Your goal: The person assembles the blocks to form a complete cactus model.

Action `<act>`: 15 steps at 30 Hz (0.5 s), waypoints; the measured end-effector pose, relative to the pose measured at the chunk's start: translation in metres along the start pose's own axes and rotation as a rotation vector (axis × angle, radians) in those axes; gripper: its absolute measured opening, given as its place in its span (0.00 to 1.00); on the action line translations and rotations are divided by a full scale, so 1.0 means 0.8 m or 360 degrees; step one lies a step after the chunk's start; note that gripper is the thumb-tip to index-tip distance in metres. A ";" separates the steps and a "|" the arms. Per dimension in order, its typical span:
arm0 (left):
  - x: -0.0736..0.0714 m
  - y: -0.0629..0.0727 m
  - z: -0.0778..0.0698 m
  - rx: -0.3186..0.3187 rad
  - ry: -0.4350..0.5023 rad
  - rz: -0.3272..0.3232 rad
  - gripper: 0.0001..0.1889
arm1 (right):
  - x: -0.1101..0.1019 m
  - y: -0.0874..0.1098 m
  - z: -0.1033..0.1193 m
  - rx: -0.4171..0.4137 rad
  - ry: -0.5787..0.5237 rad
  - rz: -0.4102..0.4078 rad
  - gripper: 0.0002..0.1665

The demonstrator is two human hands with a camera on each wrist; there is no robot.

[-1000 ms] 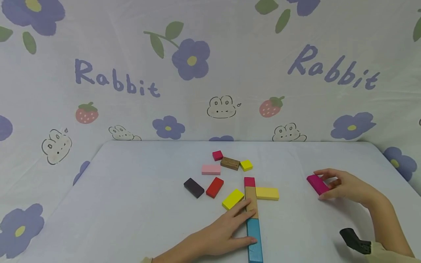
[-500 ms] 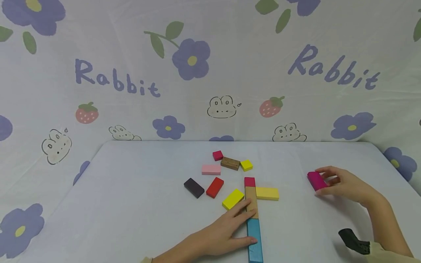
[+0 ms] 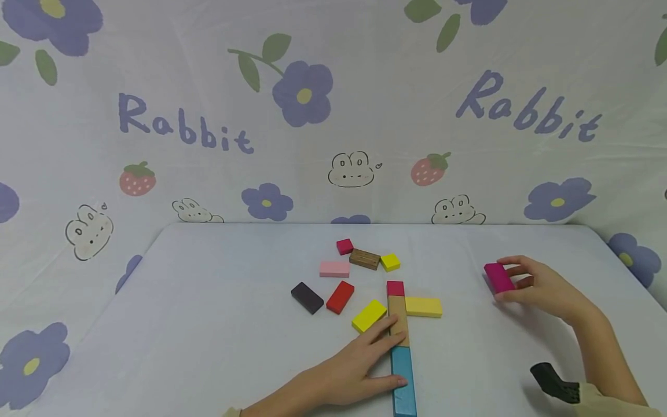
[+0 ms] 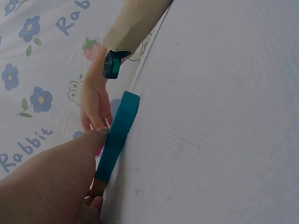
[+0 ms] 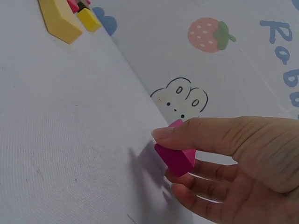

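pinching magenta block [image 3: 498, 278], touching blue block [image 3: 403, 364]

Rightmost block [image 3: 499, 278] seemingly just above table [image 3: 208, 324].

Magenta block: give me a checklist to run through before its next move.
1. Right grip pinching the magenta block: ok.
2. Left grip touching the tan block and blue block: ok.
3. Crimson block, tan block and blue block lined up end to end: ok.
4. Magenta block at that row, if meant to join it: not ok, apart to its right.
5. Firmness of the pinch: cannot tell.
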State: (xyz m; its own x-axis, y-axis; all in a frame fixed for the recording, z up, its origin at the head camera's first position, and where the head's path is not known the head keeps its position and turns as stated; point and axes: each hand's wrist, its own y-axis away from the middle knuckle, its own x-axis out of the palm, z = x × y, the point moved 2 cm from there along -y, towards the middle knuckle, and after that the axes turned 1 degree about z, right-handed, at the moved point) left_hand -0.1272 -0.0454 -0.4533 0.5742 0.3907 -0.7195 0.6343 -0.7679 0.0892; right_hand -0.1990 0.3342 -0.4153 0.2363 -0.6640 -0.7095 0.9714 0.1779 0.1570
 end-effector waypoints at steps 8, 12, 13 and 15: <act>0.000 -0.001 0.000 -0.0008 -0.0007 0.0004 0.38 | 0.007 -0.005 0.011 -0.0009 -0.0003 -0.0065 0.48; 0.000 -0.001 -0.001 -0.0014 -0.0004 0.0008 0.38 | 0.012 -0.008 0.017 -0.0009 -0.0018 -0.0098 0.49; 0.000 -0.001 -0.001 -0.0016 -0.0002 0.0009 0.38 | 0.013 -0.009 0.018 -0.0010 -0.0022 -0.0106 0.49; 0.000 -0.001 -0.001 -0.0017 0.0002 0.0011 0.38 | 0.016 -0.010 0.021 -0.0011 -0.0022 -0.0124 0.49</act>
State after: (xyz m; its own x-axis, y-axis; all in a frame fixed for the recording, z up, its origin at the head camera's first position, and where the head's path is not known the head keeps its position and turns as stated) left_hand -0.1272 -0.0446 -0.4526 0.5794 0.3858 -0.7179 0.6357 -0.7652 0.1019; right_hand -0.2032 0.3119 -0.4139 0.1601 -0.6861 -0.7096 0.9867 0.1304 0.0966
